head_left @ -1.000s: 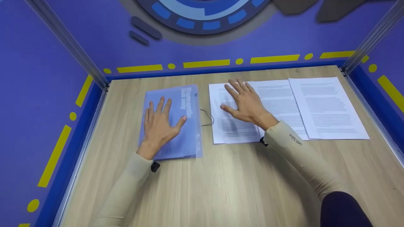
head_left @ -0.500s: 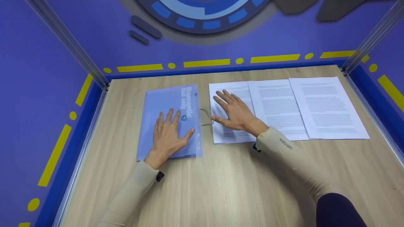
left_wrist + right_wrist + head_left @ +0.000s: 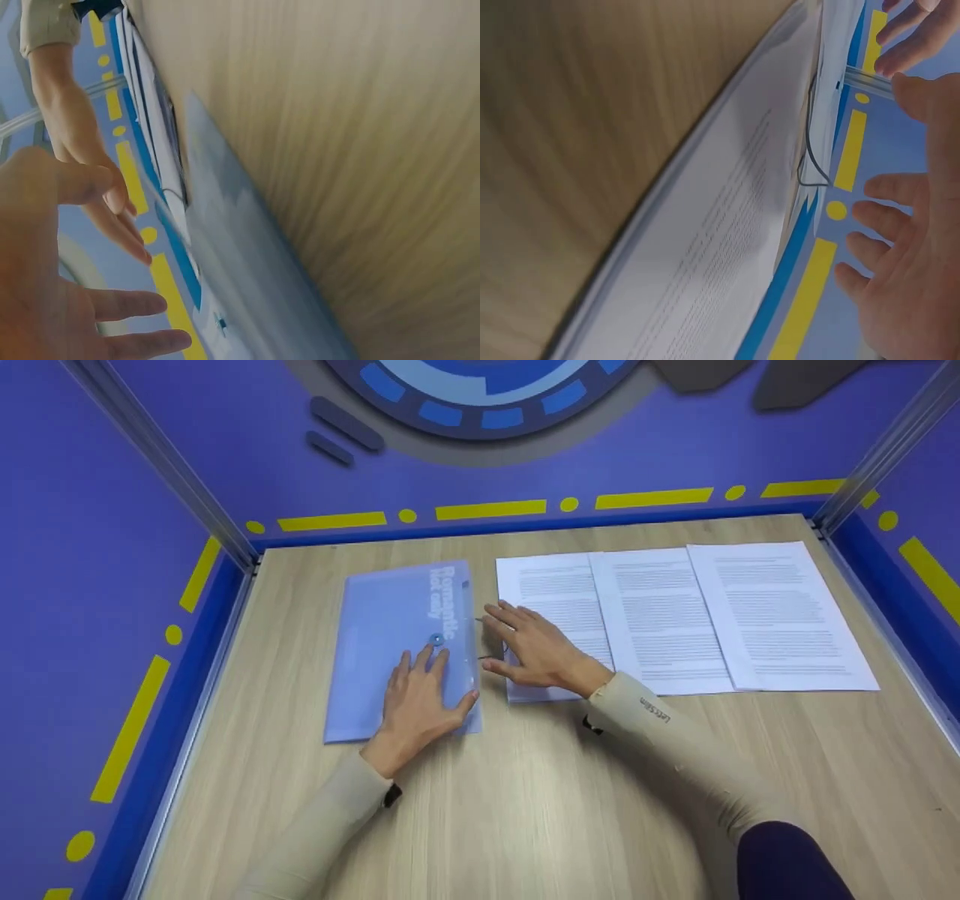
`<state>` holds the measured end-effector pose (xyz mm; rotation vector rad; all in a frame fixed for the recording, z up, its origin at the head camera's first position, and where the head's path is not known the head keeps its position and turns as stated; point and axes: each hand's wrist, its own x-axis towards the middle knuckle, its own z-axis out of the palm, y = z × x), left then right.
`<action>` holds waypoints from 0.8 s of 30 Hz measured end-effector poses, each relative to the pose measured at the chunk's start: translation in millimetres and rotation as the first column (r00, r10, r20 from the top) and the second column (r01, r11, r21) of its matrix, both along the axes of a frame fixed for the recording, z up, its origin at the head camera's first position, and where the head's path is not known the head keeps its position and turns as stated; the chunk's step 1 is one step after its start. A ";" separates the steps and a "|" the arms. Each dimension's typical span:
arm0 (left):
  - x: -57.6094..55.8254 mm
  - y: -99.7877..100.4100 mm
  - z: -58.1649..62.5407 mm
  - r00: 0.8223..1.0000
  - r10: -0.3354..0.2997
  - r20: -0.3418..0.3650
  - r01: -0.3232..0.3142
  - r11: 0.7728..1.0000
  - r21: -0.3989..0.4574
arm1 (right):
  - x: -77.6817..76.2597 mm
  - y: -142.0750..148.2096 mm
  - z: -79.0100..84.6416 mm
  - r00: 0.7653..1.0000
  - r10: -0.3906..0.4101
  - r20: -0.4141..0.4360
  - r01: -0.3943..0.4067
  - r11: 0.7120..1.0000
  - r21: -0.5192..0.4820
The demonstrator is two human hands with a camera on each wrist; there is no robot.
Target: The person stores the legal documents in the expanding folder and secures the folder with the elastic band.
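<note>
Blue-violet panels [image 3: 637, 465] marked with yellow dashes and dots enclose a pale wood-grain surface [image 3: 517, 810] at left, right and far side. On its left part, a translucent blue plastic folder [image 3: 382, 604] lies flat, with white lettering [image 3: 442, 600] and a round button [image 3: 436, 640] toward its right edge. My left hand [image 3: 418, 701] hovers over the folder's near right part, fingers extended, spread and holding nothing. My right hand [image 3: 538, 651], its fingers also extended and without a hold, hangs above the left edge of the left stack of white printed paper [image 3: 559, 581]. A thin dark cord [image 3: 808, 139] loops between folder and paper. The middle stack [image 3: 664, 619] and right stack [image 3: 780, 615] continue rightward, edges overlapping.
</note>
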<state>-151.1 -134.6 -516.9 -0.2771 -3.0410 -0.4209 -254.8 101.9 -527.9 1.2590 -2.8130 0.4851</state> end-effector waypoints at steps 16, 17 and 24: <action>6.6 13.0 -11.5 1.000 0.003 0.012 -0.002 0.998 -0.068 | 3.6 -20.7 -10.9 0.996 0.091 -0.008 -0.088 0.980 0.180; 6.6 13.3 -11.7 1.000 0.002 0.011 -0.001 0.997 -0.071 | 4.0 -21.0 -11.2 0.996 0.093 -0.008 -0.090 0.979 0.182; 6.4 12.7 -11.5 1.000 0.002 0.009 -0.002 0.998 -0.063 | 5.3 -22.7 -11.8 0.996 0.084 0.011 -0.085 0.975 0.207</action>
